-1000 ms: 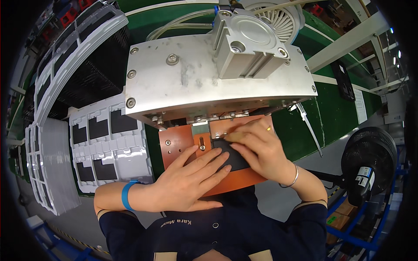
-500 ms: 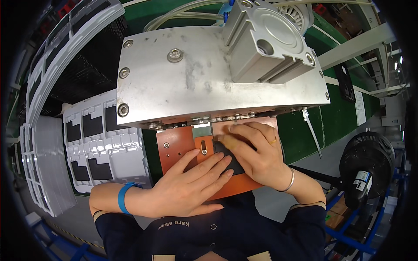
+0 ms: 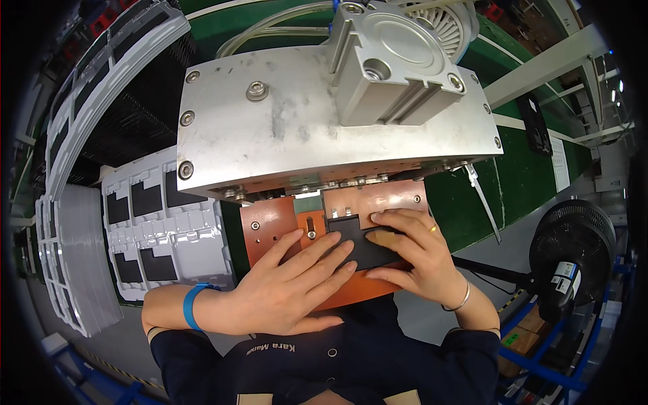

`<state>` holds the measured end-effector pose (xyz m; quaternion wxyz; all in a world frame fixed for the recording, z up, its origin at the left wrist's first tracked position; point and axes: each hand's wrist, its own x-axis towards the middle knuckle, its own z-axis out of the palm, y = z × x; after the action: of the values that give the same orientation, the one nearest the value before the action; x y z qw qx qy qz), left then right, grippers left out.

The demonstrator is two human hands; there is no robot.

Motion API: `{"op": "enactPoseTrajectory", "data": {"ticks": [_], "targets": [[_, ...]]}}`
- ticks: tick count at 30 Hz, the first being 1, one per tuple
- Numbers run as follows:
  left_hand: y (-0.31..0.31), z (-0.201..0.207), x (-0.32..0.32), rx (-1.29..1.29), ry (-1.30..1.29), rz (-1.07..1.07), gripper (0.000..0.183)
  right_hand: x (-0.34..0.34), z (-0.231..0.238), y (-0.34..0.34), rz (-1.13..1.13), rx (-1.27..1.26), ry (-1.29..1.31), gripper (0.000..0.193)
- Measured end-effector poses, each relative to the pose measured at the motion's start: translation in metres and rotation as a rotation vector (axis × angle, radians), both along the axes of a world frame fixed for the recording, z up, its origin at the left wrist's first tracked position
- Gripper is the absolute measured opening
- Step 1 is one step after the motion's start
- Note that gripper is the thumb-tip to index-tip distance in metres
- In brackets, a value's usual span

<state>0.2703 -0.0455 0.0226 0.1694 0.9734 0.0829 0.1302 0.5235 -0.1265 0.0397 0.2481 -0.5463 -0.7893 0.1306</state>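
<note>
Now, from the left, the tray [image 3: 202,260] lies at nine o'clock from the jig [image 3: 266,223]. The left hand [image 3: 293,283] is spread flat, gripping nothing, its index fingertip on the jig and the next fingertips on the left part of the plate [image 3: 368,250]. The black, notched plate sits on the jig, toward two o'clock from the left hand and nine o'clock from the right hand [image 3: 420,255]; its long axis seems to run nine to three. Both hands touch it, so neither is nearer. The right hand's fingers are bent over the plate's right end; whether they pinch it, I cannot tell. Half a second ago those fingertips covered the notch end; now they have shifted toward four o'clock, baring the silver clips [image 3: 347,211], while the left hand stays put.
</note>
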Motion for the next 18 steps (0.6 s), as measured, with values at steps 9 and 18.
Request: {"op": "enactPoseTrajectory", "data": {"ticks": [9,18], "targets": [[0.02,0.002,0.001,-0.061,-0.001,0.056,0.075,0.009,-0.009,0.026,0.031,0.063,0.054,0.034],[0.023,-0.002,0.003,-0.064,0.013,0.076,0.067,0.011,-0.013,0.033,0.042,0.051,0.102,0.034]]}}
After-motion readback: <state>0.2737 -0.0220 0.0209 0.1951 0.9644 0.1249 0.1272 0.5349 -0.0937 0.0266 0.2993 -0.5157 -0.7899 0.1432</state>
